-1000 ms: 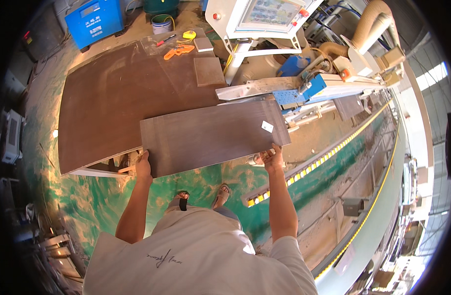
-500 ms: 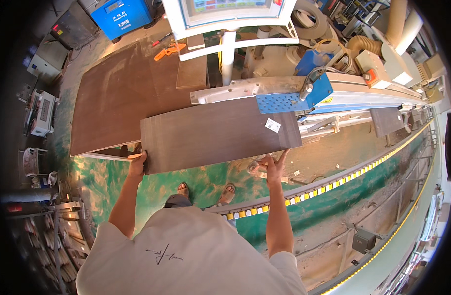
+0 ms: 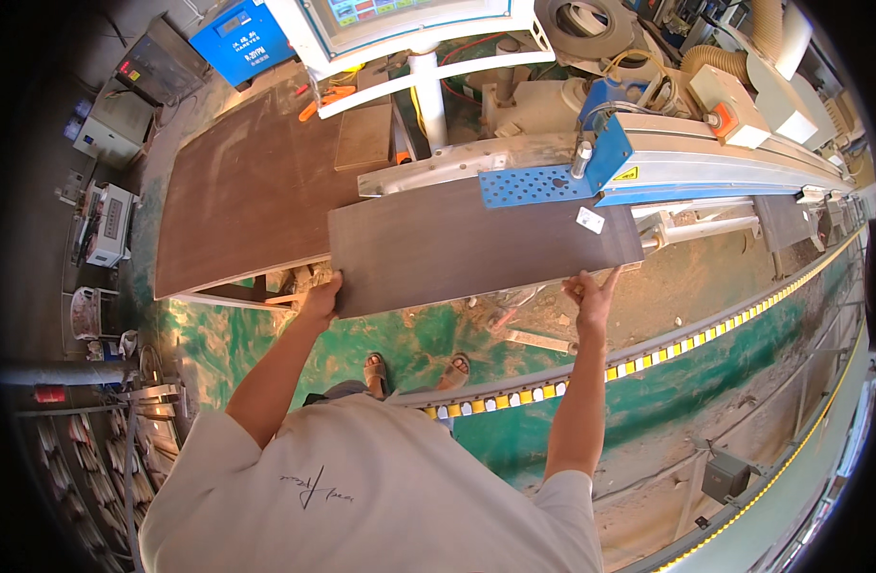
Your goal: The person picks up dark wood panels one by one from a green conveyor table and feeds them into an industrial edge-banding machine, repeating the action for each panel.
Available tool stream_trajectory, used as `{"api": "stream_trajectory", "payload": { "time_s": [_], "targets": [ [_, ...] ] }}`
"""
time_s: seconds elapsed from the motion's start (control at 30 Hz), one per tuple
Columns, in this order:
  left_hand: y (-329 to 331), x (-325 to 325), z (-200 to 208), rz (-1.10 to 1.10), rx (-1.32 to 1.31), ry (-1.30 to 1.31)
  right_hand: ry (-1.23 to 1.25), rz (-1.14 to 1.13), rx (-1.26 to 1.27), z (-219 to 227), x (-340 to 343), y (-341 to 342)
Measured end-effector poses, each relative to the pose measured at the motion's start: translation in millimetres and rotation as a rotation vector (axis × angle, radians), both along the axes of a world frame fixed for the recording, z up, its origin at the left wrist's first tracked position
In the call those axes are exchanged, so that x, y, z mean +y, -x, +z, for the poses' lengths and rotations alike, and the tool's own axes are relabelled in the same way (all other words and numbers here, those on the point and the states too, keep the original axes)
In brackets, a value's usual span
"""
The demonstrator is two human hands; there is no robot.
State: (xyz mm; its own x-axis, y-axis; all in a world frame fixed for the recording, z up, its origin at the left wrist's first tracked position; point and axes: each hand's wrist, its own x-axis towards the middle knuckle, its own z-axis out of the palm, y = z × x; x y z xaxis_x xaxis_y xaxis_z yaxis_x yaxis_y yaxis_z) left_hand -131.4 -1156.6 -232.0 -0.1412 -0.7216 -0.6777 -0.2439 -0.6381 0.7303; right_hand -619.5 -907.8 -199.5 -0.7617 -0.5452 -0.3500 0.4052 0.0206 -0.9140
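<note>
Left hand: closed on the near left corner of the brown board, thumb along the edge; the fingers below are hidden.
Right hand: fingers partly spread against the board's near edge, close to its right corner; whether they grip or only push and support cannot be told.
Brown board: spans the space between both hands, its far edge running beneath the blue plate at the machine; contact there is unclear.
Change: over the last half second the board has slid to the right, so its right end now reaches past the blue plate and the white label lies near the plate's right end.
Meaning: the board seems to be going along the machine lengthwise, guided by the hands from its near side.
Board surface: flat, long and rectangular, dark, smooth-looking, with faint grain and a thin straight edge.
Blue plate: painted, apparently metal, pierced with rows of round holes.
Bench: broad reddish-brown top with pale scuffs, carrying a small square panel.
Hose: tan, ribbed and curved.
Floor: glossy green, streaked with tan dust.
</note>
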Motion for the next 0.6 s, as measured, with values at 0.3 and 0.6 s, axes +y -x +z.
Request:
{"api": "stream_trajectory", "payload": {
  "time_s": [0.3,0.6],
  "targets": [
    [96.8,18.2,0.3,-0.098,-0.029,0.026,0.139,-0.231,-0.139,-24.6,27.7,-111.4],
    [184.3,41.3,2.3,-0.117,0.076,0.171,-0.208,-0.515,-0.077,16.1,218.5,-394.2]
  ]
}}
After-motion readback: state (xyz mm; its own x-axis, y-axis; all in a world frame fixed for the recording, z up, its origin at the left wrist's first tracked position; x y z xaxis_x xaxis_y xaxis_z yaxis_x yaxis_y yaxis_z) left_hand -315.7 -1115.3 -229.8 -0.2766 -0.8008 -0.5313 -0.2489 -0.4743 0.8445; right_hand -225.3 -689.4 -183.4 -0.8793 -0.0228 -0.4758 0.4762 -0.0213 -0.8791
